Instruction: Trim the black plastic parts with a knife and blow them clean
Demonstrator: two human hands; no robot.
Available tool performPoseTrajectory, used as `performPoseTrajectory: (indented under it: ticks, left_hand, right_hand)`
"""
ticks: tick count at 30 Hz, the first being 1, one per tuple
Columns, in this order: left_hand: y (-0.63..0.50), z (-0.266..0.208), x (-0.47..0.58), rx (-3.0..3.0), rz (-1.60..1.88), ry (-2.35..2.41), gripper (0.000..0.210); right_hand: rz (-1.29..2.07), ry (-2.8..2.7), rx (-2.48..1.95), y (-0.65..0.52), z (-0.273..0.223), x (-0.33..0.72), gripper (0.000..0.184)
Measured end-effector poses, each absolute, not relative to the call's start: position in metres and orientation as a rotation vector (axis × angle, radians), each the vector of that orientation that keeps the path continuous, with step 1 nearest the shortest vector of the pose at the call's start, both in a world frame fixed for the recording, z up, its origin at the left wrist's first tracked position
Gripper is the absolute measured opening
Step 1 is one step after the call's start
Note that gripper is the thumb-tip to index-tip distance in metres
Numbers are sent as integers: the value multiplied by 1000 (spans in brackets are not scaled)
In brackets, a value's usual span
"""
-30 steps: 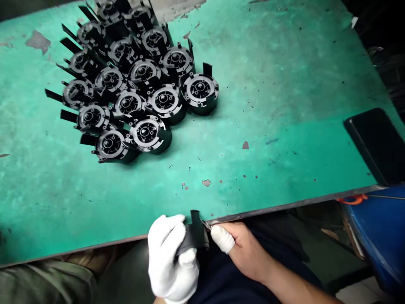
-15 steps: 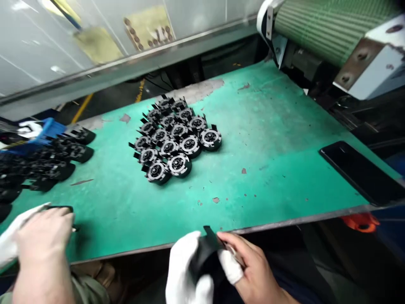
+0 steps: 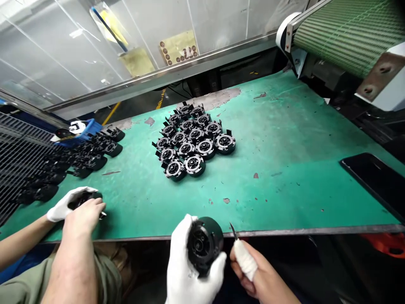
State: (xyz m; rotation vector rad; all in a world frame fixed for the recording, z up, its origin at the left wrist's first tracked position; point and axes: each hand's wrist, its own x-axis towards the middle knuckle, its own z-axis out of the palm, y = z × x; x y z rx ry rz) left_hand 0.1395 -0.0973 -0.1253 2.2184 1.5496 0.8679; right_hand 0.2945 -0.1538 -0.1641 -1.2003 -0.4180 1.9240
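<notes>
My left hand [image 3: 190, 270], in a white glove, is closed around a round black plastic housing [image 3: 205, 245] at the table's front edge. The housing's hollow side, with ribs and a central hub, faces me. My right hand [image 3: 249, 270], bare except for a white wrap on the thumb, grips a small knife [image 3: 233, 231]. Its thin dark blade points up and away, just right of the housing and apart from it. The handle is mostly hidden in my fingers. Beyond my hands, several similar black housings with pale rings [image 3: 194, 164] stand grouped on the green table [image 3: 284, 185].
A co-worker's hands [image 3: 79, 211] work on a black part at the left. More black housings [image 3: 95, 160] and a blue bin [image 3: 91, 128] stand behind them. A phone [image 3: 373, 181] lies at the right, below a green conveyor belt [image 3: 348, 33].
The housing has turned, so its hollow side now shows. My right hand has drawn away to the right with the knife, whose blade is now visible. The view has shifted left.
</notes>
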Motion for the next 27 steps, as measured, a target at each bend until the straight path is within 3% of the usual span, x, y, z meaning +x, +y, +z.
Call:
performPoseTrajectory:
  ticks: [3,7,22,27]
  left_hand:
    - [-94,-143,140,2387,806,1635,87]
    - [-96,-158,143,2401,808,1632,85]
    - [-94,-164,145,2453,893,1465,91]
    - [-92,-172,146,2468,969,1443,105]
  right_hand:
    - [1863,-561,-1326,-168,-179,311,67]
    - [1679,-835,-1420,-160,-175,323,52]
    - [1751,-928,-1287,-140,-170,323,38]
    - [1767,-943,-1342,-132,-168,329,30]
